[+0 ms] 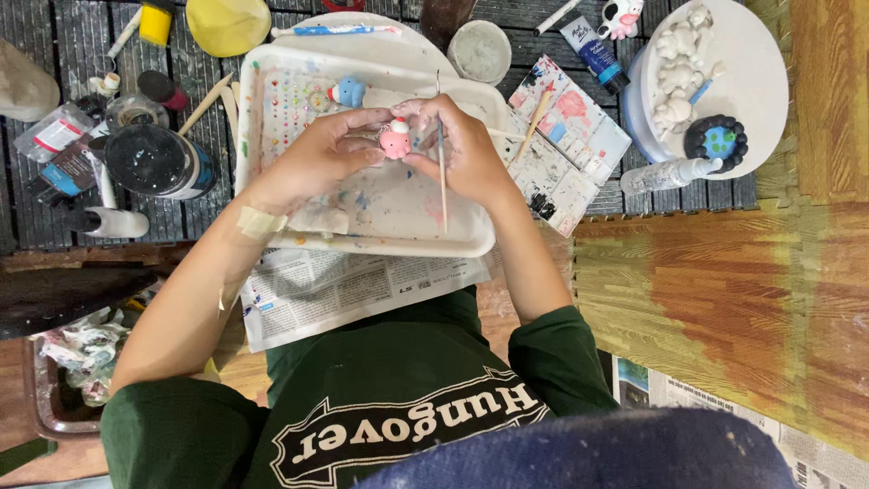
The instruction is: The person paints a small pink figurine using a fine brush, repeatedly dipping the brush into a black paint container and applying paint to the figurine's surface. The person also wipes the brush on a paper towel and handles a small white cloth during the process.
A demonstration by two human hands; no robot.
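Figurine (396, 140), pink, pinched steady by left hand (319, 156) fingers; right hand (463, 145) grips brush (442, 158) at its 3 o'clock over tray (272, 109).

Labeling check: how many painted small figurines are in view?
3: pink painted figurine between left hand and right hand; blue one on white tray; black-and-white one at top edge. Others may be hidden.

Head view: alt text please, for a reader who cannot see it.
Both hands hold a small pink figurine over a paint-stained white tray; the right hand also holds a thin brush. The left hand cups the figurine.
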